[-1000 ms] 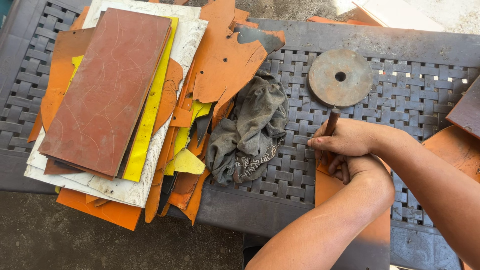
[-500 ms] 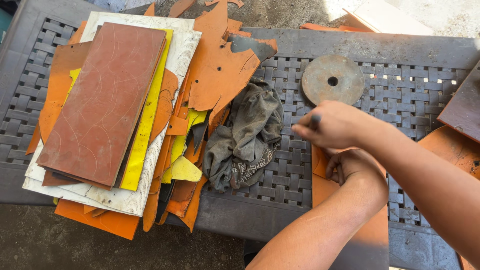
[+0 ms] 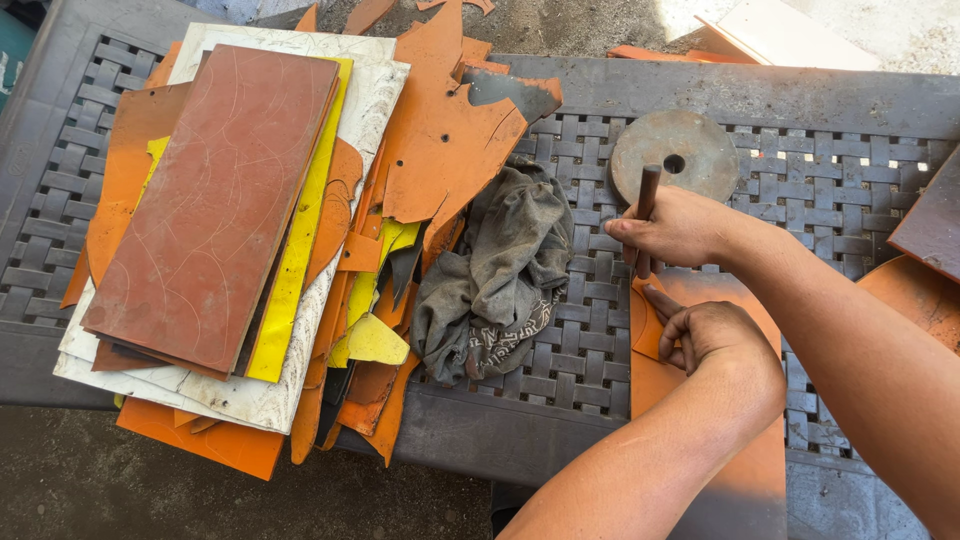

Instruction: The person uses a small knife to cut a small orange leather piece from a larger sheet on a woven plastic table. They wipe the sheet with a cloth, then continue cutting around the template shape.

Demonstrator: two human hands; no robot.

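Note:
My right hand [image 3: 680,228] is closed around a dark brown rod-like tool [image 3: 647,192]. The tool stands nearly upright, with its lower end on an orange sheet [image 3: 745,470]. That sheet lies on the dark woven-pattern plastic table [image 3: 810,100] in front of me. My left hand [image 3: 712,335] rests on the same sheet just below the tool, fingers curled and one finger pointing at the tool's tip. A round grey metal disc [image 3: 690,140] with a centre hole lies just behind my right hand.
A crumpled grey rag [image 3: 505,270] lies left of my hands. Further left is a stack of sheets: a brown one [image 3: 215,200] on top, then yellow, white and orange ones, plus orange offcuts [image 3: 445,140]. More sheet pieces [image 3: 930,225] lie at the right edge.
My right hand lifted the tool up and to the left, then set it down upright on the orange sheet. My left hand stayed pressed on the sheet.

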